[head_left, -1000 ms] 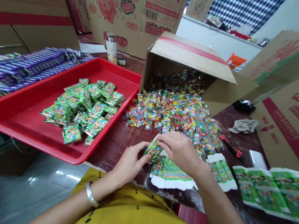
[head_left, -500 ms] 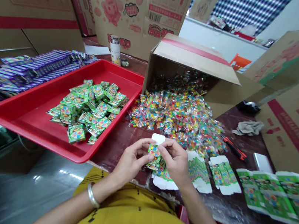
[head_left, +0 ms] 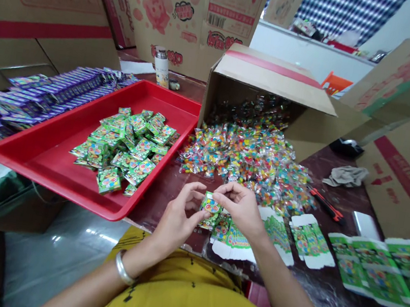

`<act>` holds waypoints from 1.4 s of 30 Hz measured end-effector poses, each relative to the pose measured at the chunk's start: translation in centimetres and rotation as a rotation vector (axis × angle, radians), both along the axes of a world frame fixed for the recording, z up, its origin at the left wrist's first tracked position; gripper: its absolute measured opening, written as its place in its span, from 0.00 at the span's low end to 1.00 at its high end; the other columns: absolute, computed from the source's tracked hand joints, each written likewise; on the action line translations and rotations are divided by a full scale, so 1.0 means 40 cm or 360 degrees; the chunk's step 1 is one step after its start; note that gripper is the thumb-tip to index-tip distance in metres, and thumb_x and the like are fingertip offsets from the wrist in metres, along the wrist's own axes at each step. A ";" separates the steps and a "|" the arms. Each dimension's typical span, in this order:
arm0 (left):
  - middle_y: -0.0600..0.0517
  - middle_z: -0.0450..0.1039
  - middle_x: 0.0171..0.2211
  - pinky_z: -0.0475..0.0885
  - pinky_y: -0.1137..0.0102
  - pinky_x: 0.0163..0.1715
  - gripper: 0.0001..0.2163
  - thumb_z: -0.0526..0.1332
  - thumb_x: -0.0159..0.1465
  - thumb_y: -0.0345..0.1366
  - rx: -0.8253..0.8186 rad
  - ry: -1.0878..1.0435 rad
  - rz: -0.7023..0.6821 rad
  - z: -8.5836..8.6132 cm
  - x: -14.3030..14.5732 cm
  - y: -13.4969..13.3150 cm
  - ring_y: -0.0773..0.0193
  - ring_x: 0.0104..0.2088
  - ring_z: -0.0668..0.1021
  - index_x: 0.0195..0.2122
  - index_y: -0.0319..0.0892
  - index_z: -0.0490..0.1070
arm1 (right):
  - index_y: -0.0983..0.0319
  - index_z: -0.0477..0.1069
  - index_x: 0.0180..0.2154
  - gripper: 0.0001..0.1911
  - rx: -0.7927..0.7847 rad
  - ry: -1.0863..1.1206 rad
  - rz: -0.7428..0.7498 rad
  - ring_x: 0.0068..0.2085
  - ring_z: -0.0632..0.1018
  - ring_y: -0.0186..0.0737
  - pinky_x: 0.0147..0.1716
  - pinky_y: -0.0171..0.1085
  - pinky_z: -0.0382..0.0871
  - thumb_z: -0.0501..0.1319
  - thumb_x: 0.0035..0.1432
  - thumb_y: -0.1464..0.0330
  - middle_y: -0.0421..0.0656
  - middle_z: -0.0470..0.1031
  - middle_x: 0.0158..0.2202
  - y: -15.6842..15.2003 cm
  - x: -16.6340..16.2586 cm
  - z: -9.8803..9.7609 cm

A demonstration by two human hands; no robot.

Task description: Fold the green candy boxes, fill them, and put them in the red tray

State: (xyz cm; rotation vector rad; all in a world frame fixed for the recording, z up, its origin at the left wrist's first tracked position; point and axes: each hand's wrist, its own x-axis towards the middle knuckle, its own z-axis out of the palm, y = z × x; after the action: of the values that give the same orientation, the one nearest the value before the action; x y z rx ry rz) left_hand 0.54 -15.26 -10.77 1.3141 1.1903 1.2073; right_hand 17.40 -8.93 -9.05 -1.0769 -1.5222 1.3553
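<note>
Both hands pinch one small green printed box [head_left: 211,207] above the table's near edge. My left hand [head_left: 179,215] grips its left side with thumb and fingers. My right hand [head_left: 242,208] presses down on its top and right side. Flat green box blanks [head_left: 233,235] lie on the table just under the hands. A heap of colourful candy packets [head_left: 250,160] spills from a tipped cardboard carton [head_left: 273,84] right behind them. To the left stands a red tray [head_left: 54,156] holding several finished green boxes [head_left: 129,145].
More flat green blanks [head_left: 376,271] lie along the table at right. A red-handled cutter [head_left: 323,202], a grey rag [head_left: 346,175] and a tape roll [head_left: 348,145] sit beyond. Purple packets [head_left: 44,93] are stacked at left, a flask [head_left: 161,66] behind. Large cartons surround the table.
Both hands raised the small green box off the blanks, its white top flap stood up, and now the flap is folded down under my right fingers. The view shifted slightly left.
</note>
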 end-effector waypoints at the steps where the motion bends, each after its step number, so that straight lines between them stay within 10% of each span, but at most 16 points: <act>1: 0.51 0.71 0.41 0.74 0.68 0.39 0.22 0.64 0.61 0.32 -0.0002 0.0039 -0.0015 0.002 -0.004 -0.001 0.64 0.37 0.79 0.55 0.48 0.61 | 0.62 0.74 0.31 0.11 -0.0021 -0.0013 0.0030 0.30 0.74 0.37 0.31 0.36 0.68 0.70 0.53 0.62 0.41 0.75 0.29 0.007 0.002 0.003; 11: 0.51 0.72 0.43 0.73 0.71 0.38 0.18 0.63 0.62 0.33 -0.0086 -0.0115 -0.0076 0.011 -0.026 0.000 0.64 0.39 0.77 0.54 0.47 0.68 | 0.59 0.73 0.37 0.09 0.0464 -0.0320 0.0202 0.43 0.77 0.42 0.42 0.40 0.72 0.64 0.60 0.61 0.45 0.75 0.43 -0.030 0.006 0.021; 15: 0.51 0.73 0.38 0.73 0.71 0.36 0.16 0.66 0.60 0.34 -0.0136 -0.0285 -0.0026 0.011 -0.035 0.013 0.64 0.37 0.76 0.49 0.43 0.67 | 0.57 0.61 0.59 0.44 0.0829 -0.0720 0.0402 0.63 0.65 0.52 0.61 0.50 0.61 0.76 0.42 0.63 0.50 0.63 0.63 -0.053 0.005 0.008; 20: 0.50 0.74 0.38 0.73 0.67 0.40 0.15 0.65 0.60 0.34 -0.0017 -0.0175 -0.0132 0.041 -0.063 0.052 0.62 0.39 0.77 0.48 0.43 0.67 | 0.56 0.55 0.63 0.45 0.0997 -0.0775 0.0276 0.65 0.62 0.51 0.64 0.51 0.59 0.73 0.46 0.64 0.50 0.61 0.64 -0.038 -0.028 -0.014; 24: 0.51 0.73 0.36 0.72 0.68 0.35 0.13 0.63 0.62 0.35 0.0252 0.0664 0.0081 0.127 -0.177 0.160 0.63 0.32 0.77 0.49 0.45 0.69 | 0.52 0.39 0.69 0.63 0.0863 -0.0674 0.0224 0.68 0.58 0.55 0.63 0.55 0.60 0.76 0.41 0.60 0.50 0.51 0.69 0.003 -0.011 0.008; 29: 0.47 0.76 0.40 0.72 0.56 0.43 0.18 0.62 0.63 0.39 0.0289 0.1971 0.0649 0.214 -0.377 0.336 0.55 0.39 0.77 0.53 0.42 0.68 | 0.55 0.57 0.64 0.35 0.0682 -0.0740 -0.0366 0.57 0.73 0.52 0.49 0.50 0.74 0.65 0.58 0.61 0.51 0.70 0.58 0.062 0.147 0.007; 35: 0.47 0.76 0.36 0.71 0.48 0.42 0.14 0.65 0.60 0.36 0.0153 0.2157 0.0591 0.145 -0.509 0.456 0.43 0.44 0.78 0.47 0.39 0.73 | 0.60 0.77 0.43 0.12 0.0571 -0.1286 -0.0497 0.38 0.81 0.46 0.38 0.42 0.74 0.62 0.60 0.62 0.46 0.81 0.39 0.057 0.299 -0.059; 42: 0.45 0.68 0.52 0.70 0.50 0.49 0.23 0.57 0.67 0.47 0.0504 0.2072 0.0769 0.175 -0.426 0.421 0.42 0.55 0.69 0.58 0.38 0.64 | 0.55 0.79 0.39 0.12 0.0473 -0.1916 -0.0284 0.34 0.82 0.48 0.31 0.39 0.68 0.63 0.59 0.56 0.43 0.82 0.31 0.064 0.190 -0.068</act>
State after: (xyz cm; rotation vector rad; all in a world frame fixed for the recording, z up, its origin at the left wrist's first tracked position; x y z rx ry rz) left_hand -16.50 1.58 -3.78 2.2577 2.3862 0.7802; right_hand 24.99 -6.35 -11.76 -1.9065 -2.2454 0.2282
